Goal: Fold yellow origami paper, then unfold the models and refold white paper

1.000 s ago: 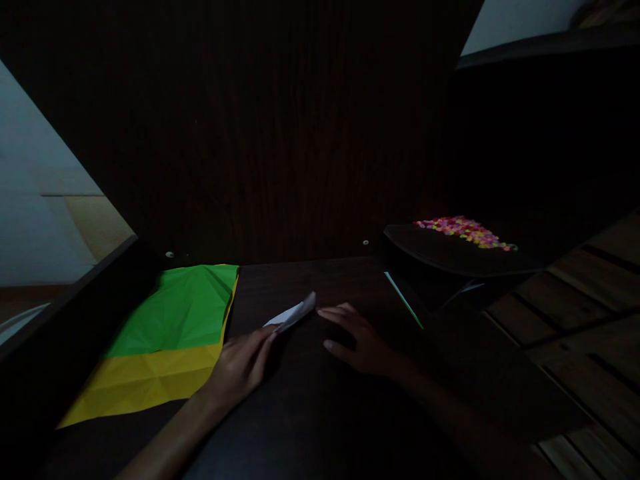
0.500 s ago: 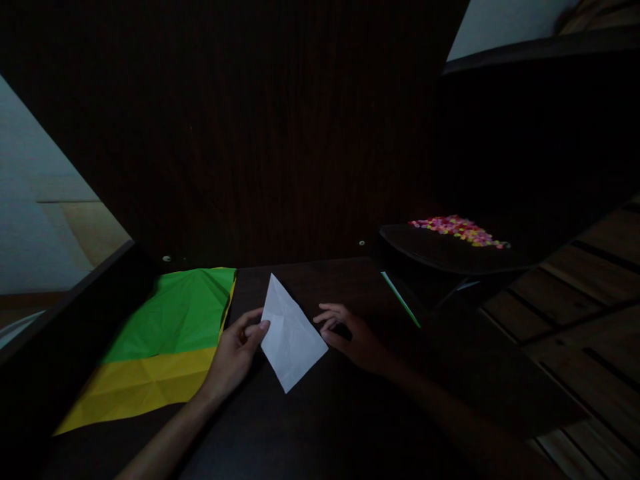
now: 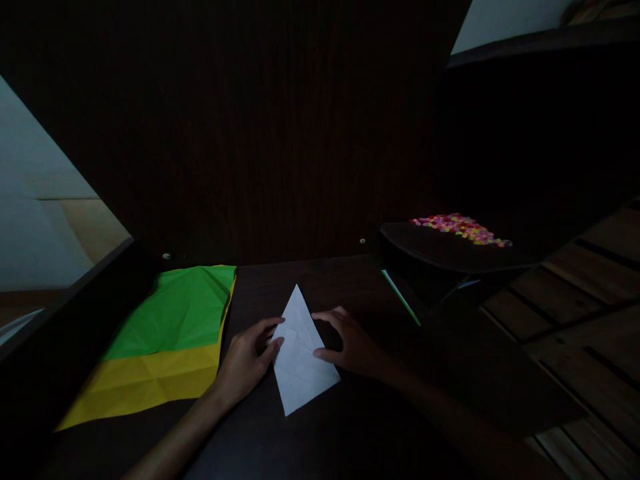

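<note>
One white paper (image 3: 300, 360), folded to a kite shape with creases showing and its point aimed at the desk's far edge, is pressed flat near the middle of the dark desk (image 3: 350, 427). It is pinned from both sides: the left hand (image 3: 246, 360) is set with fingertips on its left edge, the right hand (image 3: 353, 343) with fingers spread over its right edge. One green sheet (image 3: 177, 310) is laid over one yellow sheet (image 3: 145, 380) by the desk's left edge. One dark tray (image 3: 450, 250) scattered with small coloured bits (image 3: 460, 227) is seen at the far right corner. The scene is dimly lit, backed by a dark wooden panel (image 3: 275, 133), with plank flooring (image 3: 590, 300) at right.
</note>
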Available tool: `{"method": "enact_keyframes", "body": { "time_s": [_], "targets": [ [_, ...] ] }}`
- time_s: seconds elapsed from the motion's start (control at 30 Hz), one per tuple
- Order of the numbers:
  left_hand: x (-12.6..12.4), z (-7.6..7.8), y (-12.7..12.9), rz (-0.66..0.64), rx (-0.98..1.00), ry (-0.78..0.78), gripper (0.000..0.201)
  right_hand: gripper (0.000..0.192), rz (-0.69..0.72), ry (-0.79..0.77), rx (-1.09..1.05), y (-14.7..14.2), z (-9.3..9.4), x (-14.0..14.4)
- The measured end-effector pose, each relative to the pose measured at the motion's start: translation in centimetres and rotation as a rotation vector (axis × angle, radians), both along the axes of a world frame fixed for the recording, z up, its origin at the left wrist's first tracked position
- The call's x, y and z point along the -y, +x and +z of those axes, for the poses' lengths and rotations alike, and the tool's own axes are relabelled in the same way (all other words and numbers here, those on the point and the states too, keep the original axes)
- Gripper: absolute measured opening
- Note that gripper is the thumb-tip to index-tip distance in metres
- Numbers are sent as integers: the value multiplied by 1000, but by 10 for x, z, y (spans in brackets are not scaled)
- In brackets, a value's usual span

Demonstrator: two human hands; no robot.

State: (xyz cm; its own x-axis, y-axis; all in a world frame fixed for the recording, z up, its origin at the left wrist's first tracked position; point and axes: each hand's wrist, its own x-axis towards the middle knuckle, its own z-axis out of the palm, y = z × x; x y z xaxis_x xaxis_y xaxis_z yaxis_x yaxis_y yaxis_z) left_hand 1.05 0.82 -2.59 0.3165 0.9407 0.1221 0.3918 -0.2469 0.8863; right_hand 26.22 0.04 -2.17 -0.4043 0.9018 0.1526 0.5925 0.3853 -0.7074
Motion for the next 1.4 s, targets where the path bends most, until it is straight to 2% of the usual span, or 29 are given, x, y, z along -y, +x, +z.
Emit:
{"method": "enact_keyframes", "body": {
  "time_s": [0.2,0.37,0.63,0.8,1.0,1.07,1.2,1.33,1.4],
  "targets": [
    [0,1,-1,-17,-257,261,37,58,-43,-28,21,4,-1,-2],
    [0,-1,-1,-41,-399,327,38,54,-40,29,26,5,-3,-4],
    [1,-3,-1,-64,-408,388,37,51,-15,123,-26,5,-11,-4],
    [2,-1,-1,-77,-425,439,30,52,-9,125,-11,4,-9,-3],
    [4,-2,-4,-157,-497,518,53,47,-48,113,-7,2,-8,-3],
    [4,-4,-4,-156,-497,533,55,47,-48,118,-22,1,-8,-3],
    [2,-5,-3,-117,-470,577,45,45,-61,110,-49,2,-9,-3],
    [0,-3,-3,-86,-452,659,27,27,-86,115,-98,1,-8,-5],
    [0,-1,-4,-86,-469,677,21,25,-96,106,-138,1,-6,-5]
  ]
}}
